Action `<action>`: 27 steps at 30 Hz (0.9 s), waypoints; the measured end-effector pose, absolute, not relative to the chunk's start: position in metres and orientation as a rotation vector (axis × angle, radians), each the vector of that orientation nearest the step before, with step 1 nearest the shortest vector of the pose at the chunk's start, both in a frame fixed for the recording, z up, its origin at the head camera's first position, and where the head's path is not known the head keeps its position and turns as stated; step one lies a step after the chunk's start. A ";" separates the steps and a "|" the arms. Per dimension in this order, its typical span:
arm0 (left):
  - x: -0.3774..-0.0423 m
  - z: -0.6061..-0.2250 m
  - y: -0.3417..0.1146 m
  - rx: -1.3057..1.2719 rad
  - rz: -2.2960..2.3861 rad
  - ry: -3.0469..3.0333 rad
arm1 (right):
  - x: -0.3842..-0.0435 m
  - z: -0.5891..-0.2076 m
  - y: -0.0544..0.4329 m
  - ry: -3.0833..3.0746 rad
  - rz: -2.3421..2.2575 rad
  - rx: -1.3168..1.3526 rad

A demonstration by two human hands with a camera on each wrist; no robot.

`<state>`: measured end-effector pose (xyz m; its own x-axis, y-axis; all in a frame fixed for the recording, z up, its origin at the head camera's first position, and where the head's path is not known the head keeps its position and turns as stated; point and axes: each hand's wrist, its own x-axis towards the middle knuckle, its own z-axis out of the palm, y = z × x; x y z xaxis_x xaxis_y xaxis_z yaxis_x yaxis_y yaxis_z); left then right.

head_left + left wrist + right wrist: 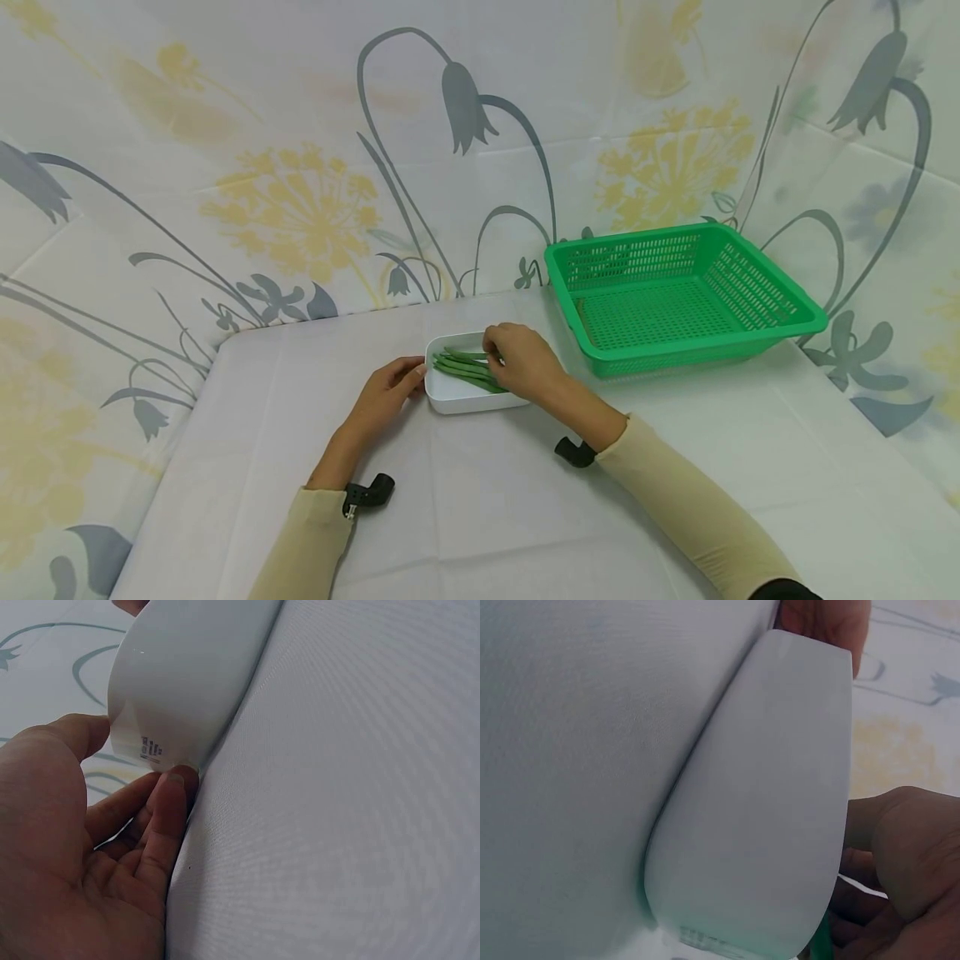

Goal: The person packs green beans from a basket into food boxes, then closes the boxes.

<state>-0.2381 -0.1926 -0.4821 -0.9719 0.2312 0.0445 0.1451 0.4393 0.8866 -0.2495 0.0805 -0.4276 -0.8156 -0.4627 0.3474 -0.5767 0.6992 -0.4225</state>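
A small white rectangular dish (pixel 468 406) with rounded corners stands on the table, several green beans (pixel 465 371) lying lengthwise in it. My left hand (pixel 386 392) holds the dish's left end. In the left wrist view, the left thumb (pixel 90 735) is at the rim and the fingers touch the wall near the tabletop. Over the dish's right part, my right hand (pixel 525 362) reaches in from above, its curled fingers on the ends of the beans. The dish's outer wall (pixel 757 795) hides those fingertips in the right wrist view.
A green plastic basket (pixel 697 346) with slotted walls stands at the back right, close to the dish. White cloth covers the table (pixel 465 500). Behind it hangs a flower-patterned curtain (pixel 300 217). Each wrist wears a small black camera, such as the left one (pixel 367 492).
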 end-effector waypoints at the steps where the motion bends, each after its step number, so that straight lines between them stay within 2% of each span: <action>1: -0.238 -0.482 -0.193 0.343 1.584 2.592 | -0.250 -0.428 0.081 -2.695 0.776 0.837; 27: -0.238 -0.483 -0.193 0.330 1.592 2.578 | -0.255 -0.442 0.075 -2.689 0.824 0.848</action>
<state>-0.2379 -0.1926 -0.4832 -0.9722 0.2317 0.0341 0.1343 0.4320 0.8918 -0.2547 0.0752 -0.4420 -0.8143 -0.4664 0.3457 -0.5800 0.6792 -0.4498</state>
